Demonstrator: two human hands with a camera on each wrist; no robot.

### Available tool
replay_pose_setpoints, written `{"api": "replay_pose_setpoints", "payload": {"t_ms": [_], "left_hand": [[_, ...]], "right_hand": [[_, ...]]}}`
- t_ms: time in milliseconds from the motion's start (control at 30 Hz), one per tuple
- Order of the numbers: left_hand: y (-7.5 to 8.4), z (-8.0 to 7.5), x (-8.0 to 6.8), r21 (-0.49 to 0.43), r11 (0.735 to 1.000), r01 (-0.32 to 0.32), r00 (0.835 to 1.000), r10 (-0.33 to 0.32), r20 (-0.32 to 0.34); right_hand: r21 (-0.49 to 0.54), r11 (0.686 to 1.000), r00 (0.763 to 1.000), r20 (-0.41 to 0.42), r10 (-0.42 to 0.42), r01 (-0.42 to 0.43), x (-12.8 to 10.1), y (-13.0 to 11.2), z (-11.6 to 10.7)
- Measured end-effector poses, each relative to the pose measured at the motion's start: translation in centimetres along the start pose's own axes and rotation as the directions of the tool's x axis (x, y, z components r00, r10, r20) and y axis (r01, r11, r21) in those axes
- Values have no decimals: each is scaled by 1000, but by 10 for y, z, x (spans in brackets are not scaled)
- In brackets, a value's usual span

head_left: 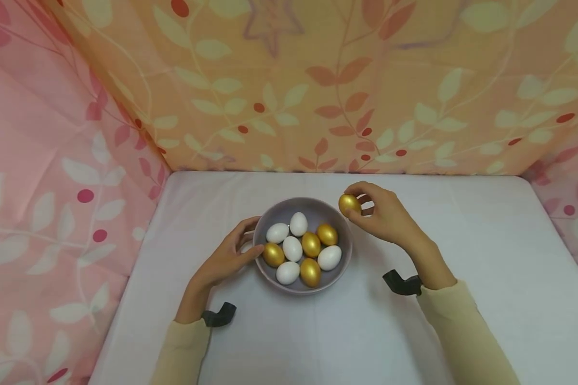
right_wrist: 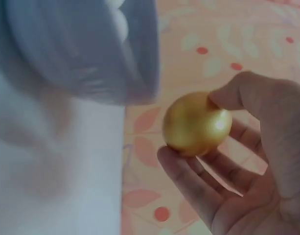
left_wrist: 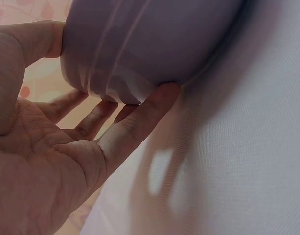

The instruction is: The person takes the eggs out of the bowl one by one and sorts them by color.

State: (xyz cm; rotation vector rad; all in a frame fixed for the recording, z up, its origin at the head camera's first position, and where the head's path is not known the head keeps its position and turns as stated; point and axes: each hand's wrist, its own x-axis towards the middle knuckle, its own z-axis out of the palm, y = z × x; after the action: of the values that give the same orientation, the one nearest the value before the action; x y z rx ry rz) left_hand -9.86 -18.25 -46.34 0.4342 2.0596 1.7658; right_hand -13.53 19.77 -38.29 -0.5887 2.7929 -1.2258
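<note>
A grey-purple bowl (head_left: 343,235) sits on the table with several white eggs (head_left: 292,249) and several gold eggs (head_left: 310,272) inside. At its left side, my left hand (head_left: 227,255) holds it, the thumb at the rim beside a gold egg. The left wrist view shows the fingers spread along the outer wall of the bowl (left_wrist: 154,39), one of them low near the base. Just beyond the bowl's upper right rim, my right hand (head_left: 382,213) pinches another gold egg (right_wrist: 196,125) between thumb and fingertips, raised above the table.
A white cloth covers the table (head_left: 289,342). Behind it hangs an orange curtain (head_left: 279,80) with a leaf pattern, and a pink patterned curtain (head_left: 43,160) runs along the left. Black curved pieces (head_left: 403,283) are worn on both wrists.
</note>
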Motion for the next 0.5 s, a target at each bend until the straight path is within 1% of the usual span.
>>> {"api": "replay_pose_setpoints", "payload": {"t_ms": [133,300,500], "left_hand": [[-1,1,1,-3,1000,-5,1000,5,-1],[-1,1,2,3,1000,-4,1000,4,-9],[0,2,0,-4,1000,3,1000,-3,-10]], "right_hand": [[-14,998,997,-50,62,-62,-4,12,3],[-61,991,989,-96,113,-119,-8,29,12],[-116,974,980,-80,185,-193,-10,46,25]]}}
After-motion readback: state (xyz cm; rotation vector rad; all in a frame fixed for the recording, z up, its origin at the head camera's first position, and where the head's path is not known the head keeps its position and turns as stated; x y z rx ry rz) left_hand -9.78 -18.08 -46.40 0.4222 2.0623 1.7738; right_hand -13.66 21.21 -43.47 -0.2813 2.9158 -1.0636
